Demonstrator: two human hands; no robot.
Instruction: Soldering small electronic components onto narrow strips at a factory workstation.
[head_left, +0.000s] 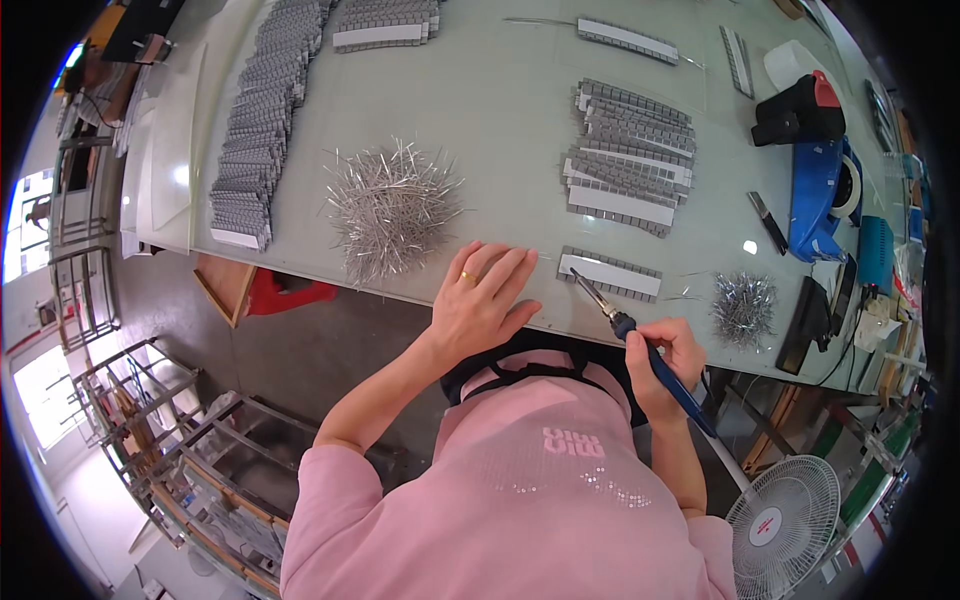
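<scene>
A soldering iron [665, 372] with a dark blue handle is gripped in my right hand [672, 362]. Its metal tip reaches the left end of a grey segmented strip [610, 274] with a white band along its middle, lying near the table's front edge. My left hand [487, 298], with a ring on one finger, rests at the table edge left of that strip. Its fingers are stretched out and the thumb stands apart. A faint thin wire seems to run from its fingertips toward the strip; I cannot tell whether the fingers touch it.
A heap of cut wires [393, 208] lies left, a smaller one [744, 306] right. Similar strips are stacked beyond [630, 150] and in a long row [262, 130] at left. A blue tape dispenser [822, 200], tweezers [768, 222] and a fan [785, 522] are at right.
</scene>
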